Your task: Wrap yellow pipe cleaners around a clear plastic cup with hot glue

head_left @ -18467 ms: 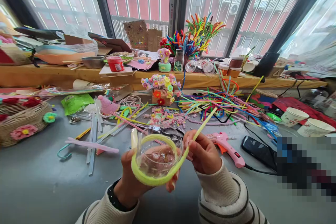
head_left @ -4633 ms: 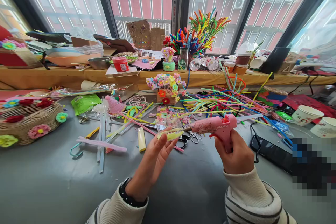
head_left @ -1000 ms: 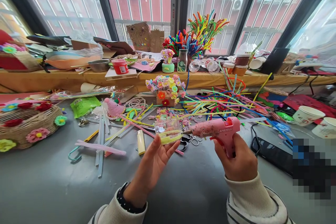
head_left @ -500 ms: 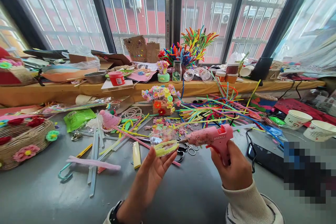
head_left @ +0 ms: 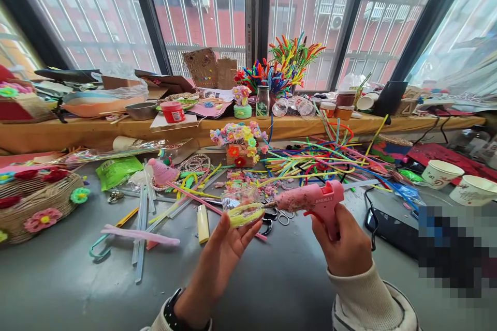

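Observation:
My left hand [head_left: 229, 248] is closed around a small clear plastic cup [head_left: 243, 197] tilted on its side, with a yellow pipe cleaner [head_left: 245, 217] running round it. In my right hand [head_left: 347, 245] is a pink hot glue gun [head_left: 310, 197], gripped by its handle with a finger near the trigger. The gun's metal nozzle points left and meets the cup's edge by the yellow strip; whether it touches I cannot tell. A clear glue stick [head_left: 361, 184] juts from the gun's back. Scissors [head_left: 285, 216] lie behind the nozzle, partly hidden.
Colourful pipe cleaners [head_left: 314, 160] are heaped behind the gun. Glue sticks [head_left: 140, 240], a yellow lighter [head_left: 202, 223] and a pink pipe cleaner [head_left: 142, 234] lie at left, near a woven basket [head_left: 46, 207]. Paper cups [head_left: 442, 173] and a black phone [head_left: 394, 232] are at right.
The view has shifted slightly. Both hands keep nearly the same pose, with the nozzle still at the cup's edge.

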The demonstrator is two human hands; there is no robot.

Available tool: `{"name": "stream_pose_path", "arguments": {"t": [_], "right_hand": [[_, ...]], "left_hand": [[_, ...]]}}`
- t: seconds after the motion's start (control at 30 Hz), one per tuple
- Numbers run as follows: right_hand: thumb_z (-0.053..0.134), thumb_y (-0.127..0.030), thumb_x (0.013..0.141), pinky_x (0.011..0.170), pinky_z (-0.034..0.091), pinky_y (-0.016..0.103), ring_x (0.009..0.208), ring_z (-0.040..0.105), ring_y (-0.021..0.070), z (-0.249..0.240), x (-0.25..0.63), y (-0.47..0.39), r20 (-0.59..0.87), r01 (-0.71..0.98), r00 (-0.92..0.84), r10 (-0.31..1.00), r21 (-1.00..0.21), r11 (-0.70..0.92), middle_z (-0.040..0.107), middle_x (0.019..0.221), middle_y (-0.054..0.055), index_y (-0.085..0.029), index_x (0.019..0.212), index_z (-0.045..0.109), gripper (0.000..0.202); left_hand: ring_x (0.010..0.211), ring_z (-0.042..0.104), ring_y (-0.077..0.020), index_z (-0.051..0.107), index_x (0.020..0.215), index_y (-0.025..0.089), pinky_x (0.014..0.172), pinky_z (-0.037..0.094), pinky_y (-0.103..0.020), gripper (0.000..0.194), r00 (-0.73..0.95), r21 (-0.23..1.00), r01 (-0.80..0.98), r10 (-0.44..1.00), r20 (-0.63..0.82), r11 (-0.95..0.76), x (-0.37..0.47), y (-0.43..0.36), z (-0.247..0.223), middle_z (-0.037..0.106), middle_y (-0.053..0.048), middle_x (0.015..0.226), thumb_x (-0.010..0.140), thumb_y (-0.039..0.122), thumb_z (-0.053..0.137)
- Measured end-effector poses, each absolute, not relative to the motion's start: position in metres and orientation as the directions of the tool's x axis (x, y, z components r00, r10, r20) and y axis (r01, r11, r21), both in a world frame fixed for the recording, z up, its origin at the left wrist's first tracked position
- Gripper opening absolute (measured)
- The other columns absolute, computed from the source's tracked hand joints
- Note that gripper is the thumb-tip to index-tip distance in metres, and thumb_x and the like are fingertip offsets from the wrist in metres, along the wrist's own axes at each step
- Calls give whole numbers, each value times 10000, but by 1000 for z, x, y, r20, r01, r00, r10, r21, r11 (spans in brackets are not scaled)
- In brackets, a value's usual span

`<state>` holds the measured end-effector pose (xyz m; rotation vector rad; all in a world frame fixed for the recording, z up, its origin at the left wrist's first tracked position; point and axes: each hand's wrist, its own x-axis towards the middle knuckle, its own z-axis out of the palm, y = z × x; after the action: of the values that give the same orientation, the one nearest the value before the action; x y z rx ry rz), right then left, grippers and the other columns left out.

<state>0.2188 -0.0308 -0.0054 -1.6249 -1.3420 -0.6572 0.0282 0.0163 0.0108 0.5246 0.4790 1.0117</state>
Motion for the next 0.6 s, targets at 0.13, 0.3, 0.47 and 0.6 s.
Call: {"name": "stream_pose_path", "arguments": {"t": [0.13,0.3,0.47,0.6], "right_hand": [[415,-388,796,436,309,239,440,355,104,-6,219,-31,837,953,269,476,-304,-3,419,532,-26,-175,731,465,228],[436,-377,789,409,290,234,410,302,90,-6,220,-32,822,950,273,500,-313,-4,397,526,-35,-167,707,469,229],[426,-379,794,413,302,243,414,327,101,-6,220,-32,819,952,268,507,-307,-8,402,521,-26,-155,738,487,239],[418,-389,792,385,283,238,383,302,93,-5,219,-34,803,940,306,511,-339,-30,388,502,-37,-163,750,485,240]], "left_hand": [[1074,493,-264,391,1237,142,959,320,-388,648,446,619,-663,886,-126,421,29,17,11,583,-132,1109,688,434,573],[1081,486,-260,356,1254,122,941,335,-374,697,464,624,-649,877,-128,435,29,17,11,602,-140,1072,681,456,570],[1085,483,-261,345,1261,141,920,352,-373,700,472,623,-652,874,-113,432,28,16,12,597,-130,1089,682,472,558],[1081,483,-269,405,1225,150,905,361,-377,667,477,641,-636,872,-111,430,28,16,13,578,-124,1123,672,489,559]]}}
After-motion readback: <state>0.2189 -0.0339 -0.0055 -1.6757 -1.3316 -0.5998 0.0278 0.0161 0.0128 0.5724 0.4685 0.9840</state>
